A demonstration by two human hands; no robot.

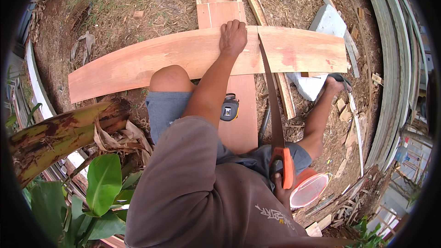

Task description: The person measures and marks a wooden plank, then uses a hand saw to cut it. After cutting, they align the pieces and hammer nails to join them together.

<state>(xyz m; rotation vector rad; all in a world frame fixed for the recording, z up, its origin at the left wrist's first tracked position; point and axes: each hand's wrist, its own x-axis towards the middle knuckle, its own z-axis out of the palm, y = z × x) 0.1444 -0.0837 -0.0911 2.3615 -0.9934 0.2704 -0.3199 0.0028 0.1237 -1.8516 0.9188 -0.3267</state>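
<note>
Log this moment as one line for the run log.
left hand: pressing plank | right hand: gripping handsaw | blade in cut | tape measure on board

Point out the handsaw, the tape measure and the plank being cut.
Handsaw [274, 105], head view, middle of the dark blade.
Tape measure [229, 108], head view, on its case.
Plank [138, 62], head view, bare face of its left half.
</note>
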